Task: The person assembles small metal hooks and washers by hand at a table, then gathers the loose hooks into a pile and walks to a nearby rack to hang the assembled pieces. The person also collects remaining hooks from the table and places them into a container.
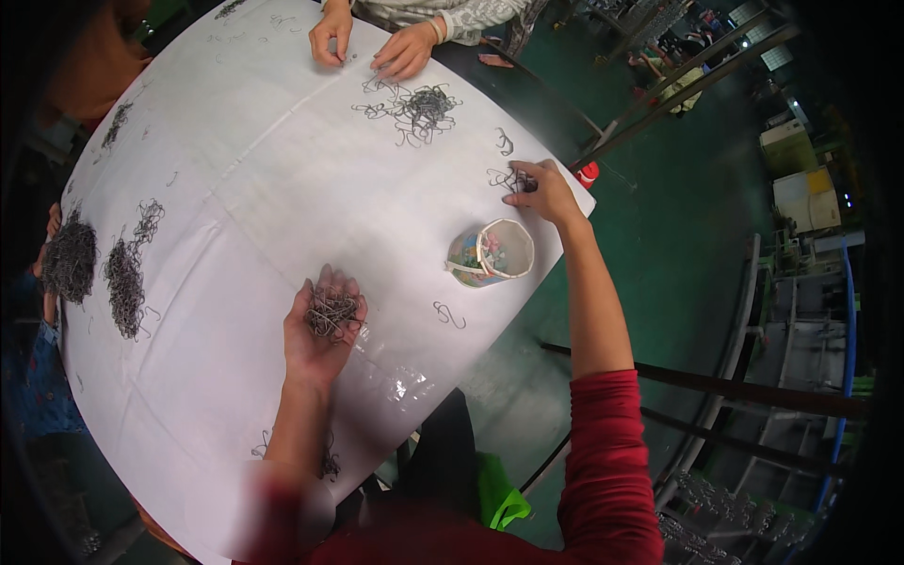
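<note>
While the left hand [315,347] lies palm up, cupped loosely under a heap of wire hooks [332,313], the right hand [549,195] reaches to a small cluster of hooks [502,177] near the right edge of the tabletop [311,202]. Its thumb and fingers straddle the cluster; whether they pinch it, I cannot tell. Best would be to draw the pieces inward, away from that edge, lifting gently since bent ends probably snag. A level left palm should stop spills, and the bucket [478,274], nearer than the cluster, deserves elbow room.
</note>
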Motion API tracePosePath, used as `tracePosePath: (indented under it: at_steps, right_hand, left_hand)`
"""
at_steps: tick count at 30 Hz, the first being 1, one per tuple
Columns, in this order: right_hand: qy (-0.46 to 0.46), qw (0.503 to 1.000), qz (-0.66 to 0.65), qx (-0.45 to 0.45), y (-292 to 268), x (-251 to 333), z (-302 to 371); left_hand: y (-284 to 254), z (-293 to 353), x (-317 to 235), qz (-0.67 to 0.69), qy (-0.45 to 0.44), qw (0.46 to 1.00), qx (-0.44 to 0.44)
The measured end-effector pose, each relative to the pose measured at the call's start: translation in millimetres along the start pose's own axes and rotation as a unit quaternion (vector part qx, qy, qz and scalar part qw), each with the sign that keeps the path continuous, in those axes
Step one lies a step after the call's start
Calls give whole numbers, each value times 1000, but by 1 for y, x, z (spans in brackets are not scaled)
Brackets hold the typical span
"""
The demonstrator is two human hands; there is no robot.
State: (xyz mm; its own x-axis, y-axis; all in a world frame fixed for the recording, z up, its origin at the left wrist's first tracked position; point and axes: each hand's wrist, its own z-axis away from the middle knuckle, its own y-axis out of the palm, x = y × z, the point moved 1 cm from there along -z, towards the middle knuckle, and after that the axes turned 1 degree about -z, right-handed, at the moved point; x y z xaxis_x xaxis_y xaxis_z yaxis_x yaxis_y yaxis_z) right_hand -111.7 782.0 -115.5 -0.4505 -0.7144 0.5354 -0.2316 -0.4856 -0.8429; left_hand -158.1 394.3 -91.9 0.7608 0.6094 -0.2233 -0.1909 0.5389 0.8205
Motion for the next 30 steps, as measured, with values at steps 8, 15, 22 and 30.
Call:
tracePosePath:
  at_steps: [8,15,22,30]
  right_hand:
    - [-128,986,-44,102,30,52,-36]
    - [-253,925,97,265,87,169,-22]
    - [-278,908,-40,310,114,238,78]
    - [-91,745,-421,510,141,262,158]
  left_hand:
    - [-1,4,-9,-30,32,998,-36]
    - [-26,35,-36,22,62,995,-77]
    - [-63,70,-52,82,-5,996,-25]
    - [-54,96,-56,68,-52,996,-17]
